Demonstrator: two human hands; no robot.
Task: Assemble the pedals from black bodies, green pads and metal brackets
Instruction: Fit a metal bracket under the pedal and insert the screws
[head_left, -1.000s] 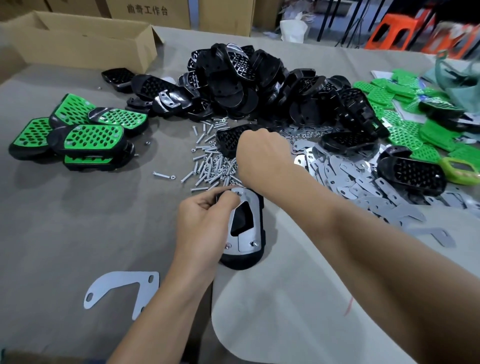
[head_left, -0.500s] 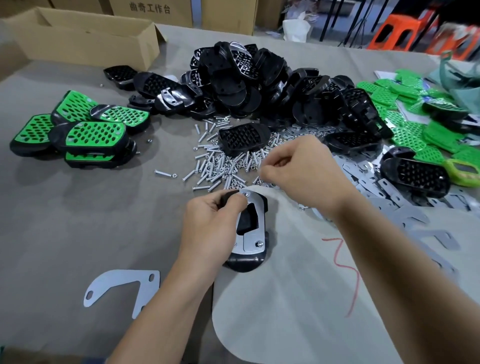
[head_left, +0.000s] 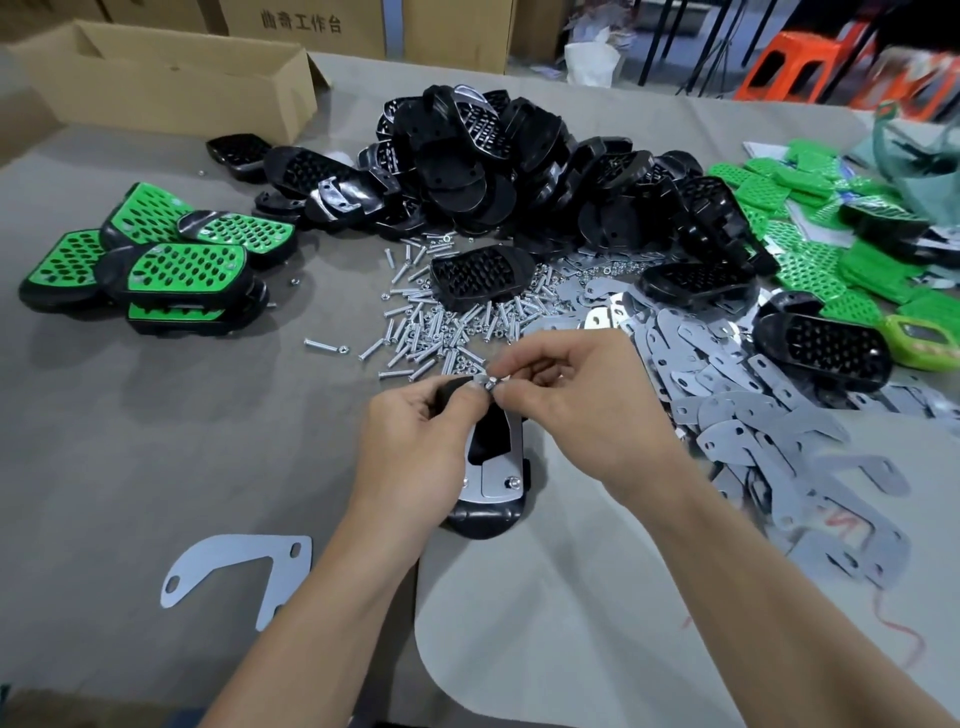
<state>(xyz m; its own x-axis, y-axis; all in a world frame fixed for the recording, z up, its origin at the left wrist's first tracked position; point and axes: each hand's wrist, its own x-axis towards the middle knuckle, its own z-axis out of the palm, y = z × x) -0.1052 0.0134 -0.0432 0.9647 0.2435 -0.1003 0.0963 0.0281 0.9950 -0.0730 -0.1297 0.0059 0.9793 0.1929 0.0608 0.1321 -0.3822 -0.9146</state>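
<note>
Pedal (head_left: 496, 480) bracket-up, long axis pointing away; left hand (head_left: 415, 447) holds it, right hand (head_left: 582, 410) pinches fastener (head_left: 490, 384).

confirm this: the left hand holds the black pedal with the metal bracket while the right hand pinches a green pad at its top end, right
Not quite. In the head view the right hand pinches a small silver fastener, not a green pad, at the top end. The rest holds: the left hand holds the black pedal with the metal bracket.
</note>
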